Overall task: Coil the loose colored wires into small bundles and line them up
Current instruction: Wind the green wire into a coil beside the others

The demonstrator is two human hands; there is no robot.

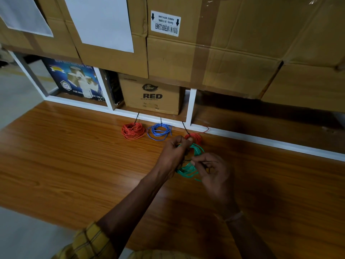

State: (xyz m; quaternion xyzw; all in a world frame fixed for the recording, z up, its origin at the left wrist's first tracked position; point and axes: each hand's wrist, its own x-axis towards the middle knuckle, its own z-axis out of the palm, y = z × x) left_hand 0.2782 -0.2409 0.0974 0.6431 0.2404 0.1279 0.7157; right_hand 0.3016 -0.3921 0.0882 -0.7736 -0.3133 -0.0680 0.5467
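Holding the green wire coil (190,161) just right of the frame's centre, the left hand (174,155) curls its fingers round the coil's left side, while the right hand (214,171) pinches a thin black tie (202,162) that runs across the loops. The coil seems lifted slightly above the desk (74,156), though the dim light makes that hard to judge. Beyond the hands, toward the upper middle, three finished bundles lie in a row along the white shelf edge: an orange bundle (133,131), a blue bundle (159,132) and a red bundle (195,137), each with a black tie standing up from it. The red one sits just behind the left hand's knuckles. Cardboard boxes (224,53) fill the shelves above.

The step in hand looks like cinching the tie. The likely risk is that the springy loops slip out before the tie closes, if the left hand loosens its hold; a stray end already sticks out at the lower right. A hard sideways pull could also knock the red bundle out of line.
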